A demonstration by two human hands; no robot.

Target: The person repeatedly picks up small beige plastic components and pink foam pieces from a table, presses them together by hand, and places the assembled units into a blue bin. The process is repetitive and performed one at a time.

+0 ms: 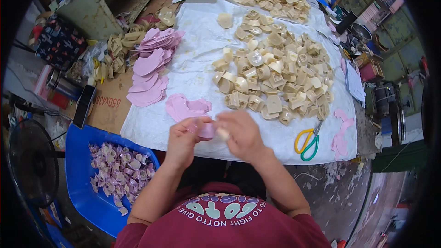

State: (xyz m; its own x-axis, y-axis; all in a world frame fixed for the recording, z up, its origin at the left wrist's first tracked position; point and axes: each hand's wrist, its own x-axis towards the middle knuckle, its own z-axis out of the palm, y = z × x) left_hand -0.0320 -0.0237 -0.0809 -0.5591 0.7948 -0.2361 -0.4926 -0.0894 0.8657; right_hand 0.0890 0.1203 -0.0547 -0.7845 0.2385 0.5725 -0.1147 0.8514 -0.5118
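Fingers (189, 125) closed on a small pink piece (207, 131) near the beige heap (280, 78)

The small pink piece is held over the near edge of a white sheet (197, 41), on the wearer's side of the beige heap and toward its left end. It looks rounded and smooth with a faint shine, close in colour to the flat pink cutouts (188, 106) lying left of the heap's near edge. The left hand (180, 140) grips it between thumb and bent fingers. The right hand (241, 135), just on the wearer's side of the heap, has its fingers curled in close to the piece; I cannot tell whether they grip anything.

Fingertips cover part of the piece, so its full outline is hidden, and its underside is out of sight. The right fingers are blurred, and a pale smear at their tips could be skin or a separate part. Left of the heap and closer to the wearer, a blue tub (77, 183) of mauve and beige pieces is partly covered by the left forearm. In the heap itself, the lower pieces are buried under others.
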